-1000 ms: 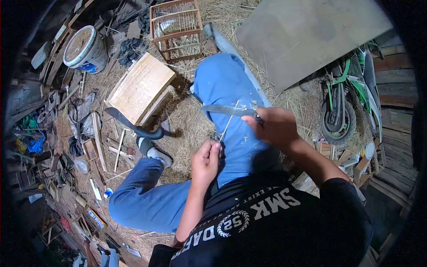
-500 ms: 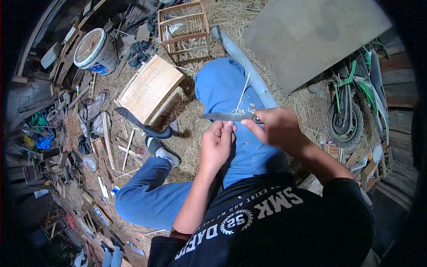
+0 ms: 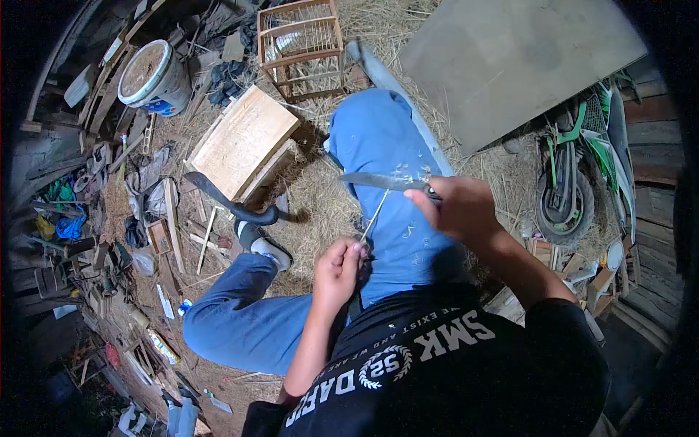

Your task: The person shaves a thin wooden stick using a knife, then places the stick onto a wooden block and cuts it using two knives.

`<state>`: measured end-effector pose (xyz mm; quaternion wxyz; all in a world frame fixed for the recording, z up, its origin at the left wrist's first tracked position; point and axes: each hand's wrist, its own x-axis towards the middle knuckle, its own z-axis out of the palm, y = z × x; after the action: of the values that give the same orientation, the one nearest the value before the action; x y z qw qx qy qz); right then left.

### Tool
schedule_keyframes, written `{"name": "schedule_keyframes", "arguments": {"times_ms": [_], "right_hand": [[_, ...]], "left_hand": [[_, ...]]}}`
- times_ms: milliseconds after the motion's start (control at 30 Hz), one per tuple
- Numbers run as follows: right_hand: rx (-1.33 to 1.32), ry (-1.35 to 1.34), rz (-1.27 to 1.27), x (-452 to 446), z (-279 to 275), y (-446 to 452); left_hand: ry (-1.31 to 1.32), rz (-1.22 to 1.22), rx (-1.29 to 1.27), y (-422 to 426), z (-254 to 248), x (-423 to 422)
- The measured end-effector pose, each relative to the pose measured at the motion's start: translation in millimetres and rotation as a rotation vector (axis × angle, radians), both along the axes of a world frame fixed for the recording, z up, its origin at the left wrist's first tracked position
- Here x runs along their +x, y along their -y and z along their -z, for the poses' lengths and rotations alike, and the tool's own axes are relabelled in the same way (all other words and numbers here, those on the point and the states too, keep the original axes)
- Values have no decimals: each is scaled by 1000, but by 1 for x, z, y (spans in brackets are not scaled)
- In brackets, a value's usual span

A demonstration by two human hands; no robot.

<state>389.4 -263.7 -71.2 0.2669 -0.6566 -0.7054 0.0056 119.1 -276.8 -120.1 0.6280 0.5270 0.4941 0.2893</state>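
The left hand [image 3: 337, 271] is pinching one thin wooden stick [image 3: 375, 216] between thumb and fingers. The right hand [image 3: 464, 207] is curling its fingers around one knife [image 3: 375, 180] above one trousered leg [image 3: 375, 135].

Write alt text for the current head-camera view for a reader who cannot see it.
A right hand holds a knife over a thin stick pinched in the left hand, above a blue-trousered leg dotted with pale shavings. Nearby are a white bucket, a wooden cage and part of a green-and-white motorbike.
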Motion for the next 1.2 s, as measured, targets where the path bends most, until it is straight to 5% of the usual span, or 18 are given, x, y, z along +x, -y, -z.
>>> {"name": "schedule_keyframes", "arguments": {"times_ms": [100, 367, 700, 1033, 1200], "right_hand": [[-98, 84, 52, 0, -4, -3], [-267, -202, 35, -7, -20, -3], [-236, -18, -88, -8, -35, -8], [-223, -31, 7, 4, -27, -5], [-286, -150, 1, 7, -29, -4]], "left_hand": [[7, -26, -44, 14, 3, -20], [129, 23, -184, -25, -26, 17], [135, 46, -90, -52, -33, 52], [-19, 149, -156, -15, -28, -22], [104, 82, -272, -13, -30, -42]]}}
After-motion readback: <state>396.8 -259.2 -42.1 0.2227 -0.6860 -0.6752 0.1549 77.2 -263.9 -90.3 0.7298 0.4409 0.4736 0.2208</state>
